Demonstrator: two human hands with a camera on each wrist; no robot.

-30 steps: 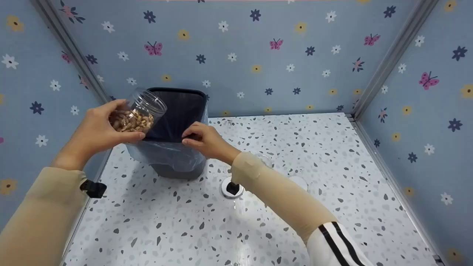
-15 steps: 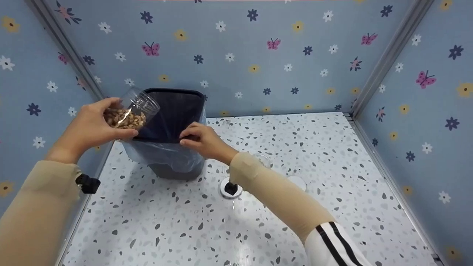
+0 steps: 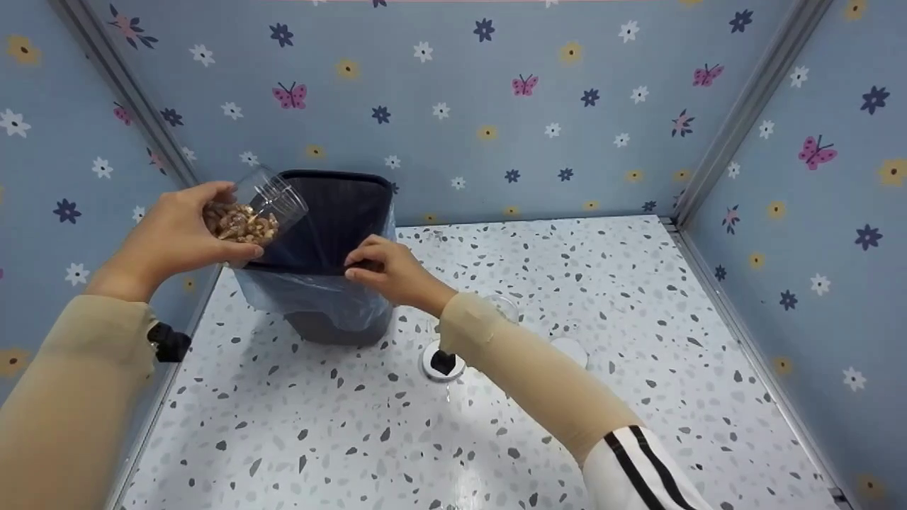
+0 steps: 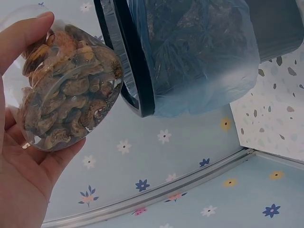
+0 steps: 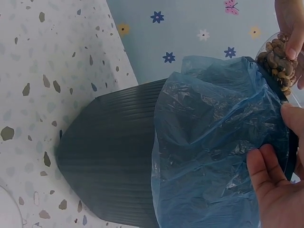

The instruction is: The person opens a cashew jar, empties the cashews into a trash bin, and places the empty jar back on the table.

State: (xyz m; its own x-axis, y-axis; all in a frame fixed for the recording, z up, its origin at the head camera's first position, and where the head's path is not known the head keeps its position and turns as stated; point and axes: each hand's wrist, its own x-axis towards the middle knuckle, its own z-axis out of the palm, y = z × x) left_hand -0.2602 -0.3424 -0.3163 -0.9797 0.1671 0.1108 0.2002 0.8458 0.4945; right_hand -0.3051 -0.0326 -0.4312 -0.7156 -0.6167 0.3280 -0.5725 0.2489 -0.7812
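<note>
My left hand grips a clear plastic jar round its body, thumb on the near side. Brown, curved, nut-like pieces fill its lower part; their exact kind is unclear. The jar tilts, its mouth pointing up and right over the left side of a dark grey trash bin. A translucent blue bin liner is folded over the bin's rim. My right hand pinches the front rim and liner, thumb outside in the head view. The bottom of the bin's inside is too dark to make out.
On the speckled white floor, right of the bin, lie a white ring-like disc with a black piece, a clear round lid-like thing and a pale disc, partly behind my right forearm. Flowered blue walls enclose the floor.
My left hand and the jar have shifted slightly left, and the pieces inside lie a little differently. The right hand stays on the bin's rim.
</note>
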